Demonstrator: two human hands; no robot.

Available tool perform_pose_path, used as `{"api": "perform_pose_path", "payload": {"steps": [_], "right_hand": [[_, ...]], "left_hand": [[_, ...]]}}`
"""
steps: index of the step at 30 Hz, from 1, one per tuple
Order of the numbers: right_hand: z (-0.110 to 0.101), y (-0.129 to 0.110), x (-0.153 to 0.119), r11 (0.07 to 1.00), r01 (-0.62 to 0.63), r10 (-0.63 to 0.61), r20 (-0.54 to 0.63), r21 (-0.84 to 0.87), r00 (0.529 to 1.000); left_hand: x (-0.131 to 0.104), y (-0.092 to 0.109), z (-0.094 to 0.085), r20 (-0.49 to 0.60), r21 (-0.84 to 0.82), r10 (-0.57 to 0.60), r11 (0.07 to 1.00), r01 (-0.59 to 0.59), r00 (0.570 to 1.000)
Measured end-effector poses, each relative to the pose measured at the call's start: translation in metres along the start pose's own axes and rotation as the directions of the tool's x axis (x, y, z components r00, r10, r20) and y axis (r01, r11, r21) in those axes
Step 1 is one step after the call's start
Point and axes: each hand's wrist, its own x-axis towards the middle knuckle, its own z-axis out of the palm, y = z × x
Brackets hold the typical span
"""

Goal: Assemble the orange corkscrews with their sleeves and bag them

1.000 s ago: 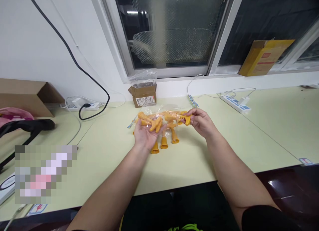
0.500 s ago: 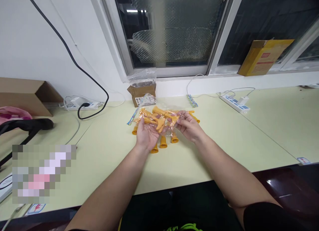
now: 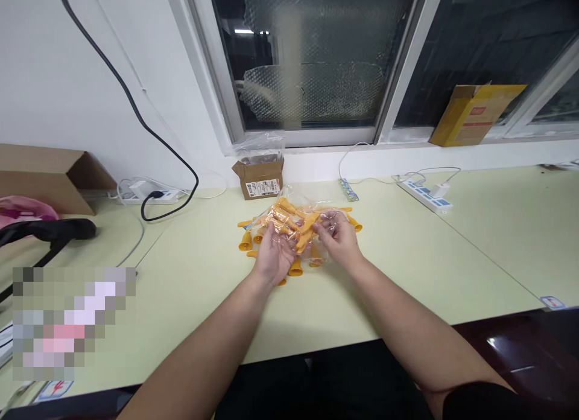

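Observation:
A clear plastic bag (image 3: 283, 218) with several orange hand-shaped pieces inside is held up between both hands over the table. My left hand (image 3: 275, 254) supports it from below and the left, its thumb over the plastic. On the right, my right hand (image 3: 337, 236) pinches the bag beside an orange piece (image 3: 308, 224). More orange pieces with flared, cup-like ends lie on the table around and beneath the bag, among them one (image 3: 245, 241) left of my left hand and one (image 3: 295, 267) between the wrists.
Behind the bag stands an open small carton (image 3: 260, 181). Power strips (image 3: 425, 195) (image 3: 169, 195) lie near the wall. A large cardboard box (image 3: 40, 172) and a black strap-like object (image 3: 54, 230) are at the left. A yellow box (image 3: 477, 115) leans on the window.
The bag and both hands have come slightly lower in view. The orange pieces in the bag have shifted, and more loose pieces show at its left. The patterned strip there is now mostly hidden.

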Motion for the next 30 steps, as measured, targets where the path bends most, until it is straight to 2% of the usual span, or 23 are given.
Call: {"api": "perform_pose_path", "payload": {"steps": [6,10,12,15,17,19,24,27,30], "right_hand": [[-0.006,0.005,0.005,0.991,0.078,-0.073,0.048,-0.106,0.996],[-0.003,0.009,-0.001,0.981,0.107,-0.058,0.282,-0.161,0.958],[-0.002,0.009,-0.002,0.972,0.153,-0.083,0.349,-0.177,0.934],[-0.008,0.005,0.001,0.972,0.16,-0.105,0.291,-0.174,0.951],[-0.015,0.003,0.005,0.978,0.104,-0.067,0.2,-0.181,0.978],[-0.02,0.002,0.009,0.969,0.037,0.003,0.159,-0.246,0.987],[-0.013,0.007,0.007,0.873,-0.004,0.169,0.296,-0.488,0.94],[0.0,0.015,0.001,0.861,-0.065,0.232,0.276,-0.504,0.933],[0.0,0.024,-0.001,0.888,-0.126,0.269,0.277,-0.442,0.922]], "left_hand": [[0.002,0.004,0.001,-0.047,-0.06,0.036,0.997,-0.038,0.998],[0.003,0.006,-0.001,-0.057,-0.034,0.006,0.999,-0.008,0.998],[0.003,0.007,-0.002,-0.07,-0.04,-0.008,0.999,0.005,0.998],[0.004,0.009,-0.002,-0.09,-0.073,-0.013,0.997,0.006,0.996],[0.005,0.012,-0.003,-0.114,-0.083,0.002,0.996,-0.011,0.993],[0.006,0.015,-0.004,-0.141,-0.082,0.029,0.996,-0.04,0.99],[0.009,0.018,-0.007,-0.17,-0.099,0.106,0.987,-0.124,0.98],[0.009,0.018,-0.008,-0.177,-0.111,0.106,0.986,-0.126,0.978],[0.008,0.018,-0.006,-0.183,-0.122,0.091,0.986,-0.114,0.979]]}}
